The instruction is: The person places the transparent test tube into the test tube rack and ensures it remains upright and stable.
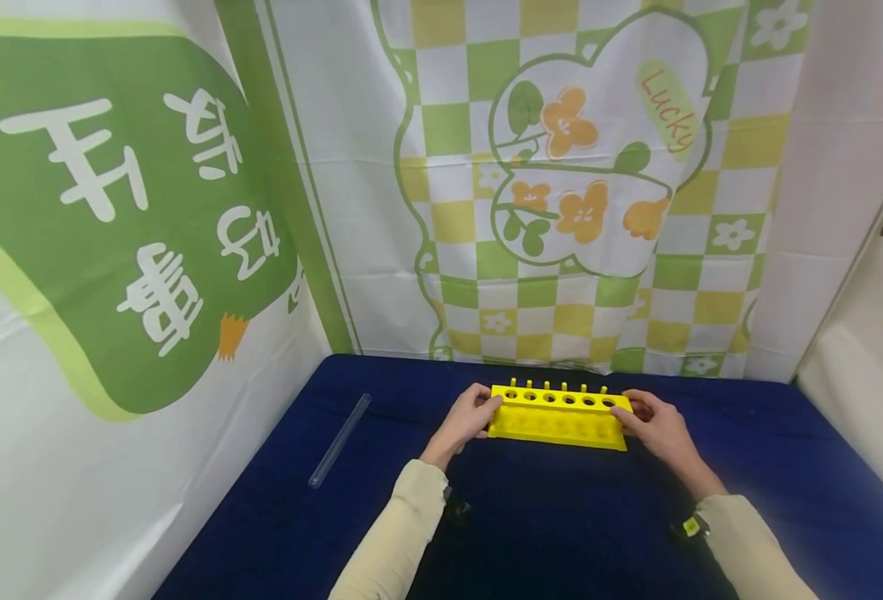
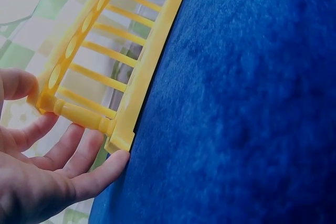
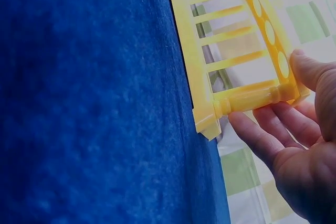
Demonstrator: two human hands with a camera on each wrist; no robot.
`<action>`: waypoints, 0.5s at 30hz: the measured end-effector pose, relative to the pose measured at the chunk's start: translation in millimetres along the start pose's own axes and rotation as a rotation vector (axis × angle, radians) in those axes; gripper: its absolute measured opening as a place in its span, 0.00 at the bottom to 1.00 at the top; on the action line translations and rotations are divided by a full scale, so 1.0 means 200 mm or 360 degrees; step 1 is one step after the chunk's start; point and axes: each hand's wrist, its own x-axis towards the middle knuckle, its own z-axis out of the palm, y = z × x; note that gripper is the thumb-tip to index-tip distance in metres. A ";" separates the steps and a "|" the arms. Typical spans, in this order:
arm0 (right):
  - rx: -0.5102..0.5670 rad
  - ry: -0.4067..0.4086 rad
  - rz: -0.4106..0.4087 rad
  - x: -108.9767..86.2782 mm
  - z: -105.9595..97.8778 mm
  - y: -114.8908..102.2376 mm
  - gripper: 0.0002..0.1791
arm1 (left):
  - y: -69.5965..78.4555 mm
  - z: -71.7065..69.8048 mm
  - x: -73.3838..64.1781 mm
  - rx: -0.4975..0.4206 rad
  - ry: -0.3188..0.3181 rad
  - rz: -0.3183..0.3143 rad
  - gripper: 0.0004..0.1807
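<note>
A yellow test tube rack with a row of round holes and upright pegs stands on the dark blue cloth. My left hand holds its left end, thumb on the top plate and fingers round the end post, as the left wrist view shows. At the opposite end my right hand grips the rack the same way, its thumb by the last hole and fingers against the post. No tube sits in the holes. Off to the left lies a clear test tube, apart from both hands.
The blue cloth covers the table. Behind it hangs a checkered curtain, close to the table's far edge. A white and green curtain borders the left side, and pale fabric the right.
</note>
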 end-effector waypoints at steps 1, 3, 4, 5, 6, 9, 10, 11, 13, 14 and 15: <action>-0.0004 0.0000 -0.0003 0.00 0.00 0.00 0.40 | 0.00 0.00 0.00 0.0001 0.0004 0.0000 0.21; -0.0009 0.0004 -0.0004 0.00 0.01 0.00 0.40 | 0.00 -0.01 0.00 0.0000 0.0009 -0.0002 0.21; -0.0009 0.0005 -0.0004 0.00 0.02 0.00 0.40 | 0.00 -0.01 0.00 0.0000 0.0012 -0.0011 0.21; -0.0006 0.0003 -0.0001 0.00 0.02 0.00 0.39 | -0.01 -0.02 0.00 0.0004 0.0013 -0.0012 0.21; -0.0006 0.0001 0.0000 0.00 0.02 0.00 0.39 | -0.01 -0.02 0.00 0.0007 0.0015 -0.0016 0.21; -0.0005 -0.0003 -0.0004 0.00 0.03 -0.01 0.40 | -0.01 -0.03 0.00 0.0007 0.0017 -0.0016 0.21; -0.0003 -0.0006 -0.0005 0.00 0.03 -0.01 0.39 | -0.01 -0.03 -0.01 0.0007 0.0017 -0.0014 0.21; -0.0003 -0.0008 -0.0008 0.00 0.03 -0.01 0.40 | -0.01 -0.03 -0.01 0.0008 0.0017 -0.0012 0.21; -0.0009 -0.0012 -0.0015 0.00 0.03 -0.01 0.40 | -0.01 -0.03 -0.01 0.0002 0.0014 -0.0011 0.21; -0.0010 -0.0014 -0.0016 0.00 0.03 -0.02 0.40 | -0.01 -0.04 -0.01 -0.0004 0.0012 -0.0014 0.21; -0.0010 -0.0016 -0.0017 0.00 0.03 -0.02 0.40 | -0.01 -0.04 -0.01 -0.0008 0.0011 -0.0017 0.21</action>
